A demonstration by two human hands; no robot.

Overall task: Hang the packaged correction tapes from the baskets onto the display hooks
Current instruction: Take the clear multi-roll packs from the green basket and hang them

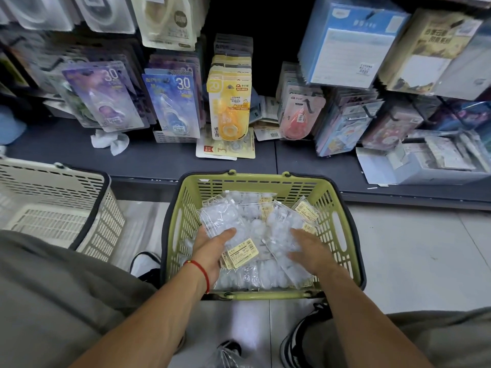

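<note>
Both hands are down in the green basket (345, 221), where the packs (255, 235) lie in a heap; the left hand (212, 248) pinches one pack to lift it; the right hand (308, 248) lies spread on others, likely sorting.

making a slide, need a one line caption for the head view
Both hands, left and right, reach into clear packets in the green basket below hooks.

The tiled floor (414, 248) carries two baskets — a green basket (183, 221) and a white basket (87, 208) — side by side below the grey shelf ledge (164, 160).
</note>
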